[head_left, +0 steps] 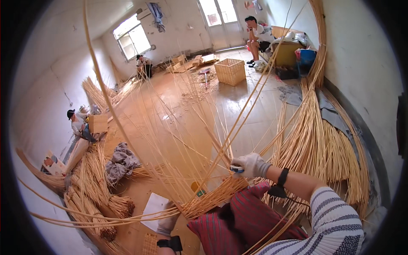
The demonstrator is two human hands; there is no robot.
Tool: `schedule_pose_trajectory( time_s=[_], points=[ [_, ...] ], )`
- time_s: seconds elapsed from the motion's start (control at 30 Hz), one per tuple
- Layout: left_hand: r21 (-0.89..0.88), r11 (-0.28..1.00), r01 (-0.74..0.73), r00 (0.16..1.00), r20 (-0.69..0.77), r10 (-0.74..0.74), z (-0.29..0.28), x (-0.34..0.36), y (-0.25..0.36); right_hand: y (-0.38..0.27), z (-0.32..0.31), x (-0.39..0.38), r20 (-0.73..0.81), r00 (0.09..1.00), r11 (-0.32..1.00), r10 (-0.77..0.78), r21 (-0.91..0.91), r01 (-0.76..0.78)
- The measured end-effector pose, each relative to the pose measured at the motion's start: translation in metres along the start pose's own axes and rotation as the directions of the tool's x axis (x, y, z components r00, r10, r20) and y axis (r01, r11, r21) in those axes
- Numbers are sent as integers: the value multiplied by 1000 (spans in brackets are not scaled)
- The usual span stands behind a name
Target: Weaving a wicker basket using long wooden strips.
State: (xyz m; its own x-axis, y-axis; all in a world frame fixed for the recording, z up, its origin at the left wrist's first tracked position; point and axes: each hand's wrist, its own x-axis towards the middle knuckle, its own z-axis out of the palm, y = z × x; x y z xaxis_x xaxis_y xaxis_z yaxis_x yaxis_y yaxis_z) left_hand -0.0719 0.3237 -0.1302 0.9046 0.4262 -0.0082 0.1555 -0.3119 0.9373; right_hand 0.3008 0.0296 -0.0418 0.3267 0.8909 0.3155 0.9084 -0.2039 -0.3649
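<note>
A partly woven wicker basket point(214, 196) lies across my lap, with long upright rods fanning out from its far side. My right hand point(251, 165), in a pale glove, is at the right end of the weave, closed round a small blue-and-white tool point(236, 168). My left hand point(167, 222), also gloved, is at the left end of the weave, its fingers curled against the edge and partly hidden. Loose rods point(106, 219) stretch out leftward past this hand. Dark red striped cloth point(250, 216) covers my lap under the weave.
Bundles of wicker rods lie on the left point(91, 187) and right point(314, 144). A grey cloth point(122, 163) and a white sheet point(154, 209) are to the left. Farther off stand a square wicker basket point(230, 72) and a blue bucket point(307, 57). Three people sit along the walls.
</note>
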Motion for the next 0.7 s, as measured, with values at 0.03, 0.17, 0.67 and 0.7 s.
schedule_pose_trajectory(
  time_s=[0.03, 0.17, 0.67, 0.7],
  points=[
    [-441, 897, -12, 991, -124, -48, -5, 6, -3, -6, -3, 4, 114, 989, 995, 96, 9, -98],
    [-828, 561, -10, 954, -175, -242, -1, 43, 51, 4, 12, -2, 185, 978, 994, 101, 28, -108],
    [-769, 626, 129, 939, -109, -327, 6, 68, 14, -51, 25, 15, 72, 960, 938, 269, -248, -244],
    [-832, 545, 109, 947, -79, -311, 9, 65, 15, -50, 26, 13, 67, 957, 935, 282, -242, -259]
  ],
)
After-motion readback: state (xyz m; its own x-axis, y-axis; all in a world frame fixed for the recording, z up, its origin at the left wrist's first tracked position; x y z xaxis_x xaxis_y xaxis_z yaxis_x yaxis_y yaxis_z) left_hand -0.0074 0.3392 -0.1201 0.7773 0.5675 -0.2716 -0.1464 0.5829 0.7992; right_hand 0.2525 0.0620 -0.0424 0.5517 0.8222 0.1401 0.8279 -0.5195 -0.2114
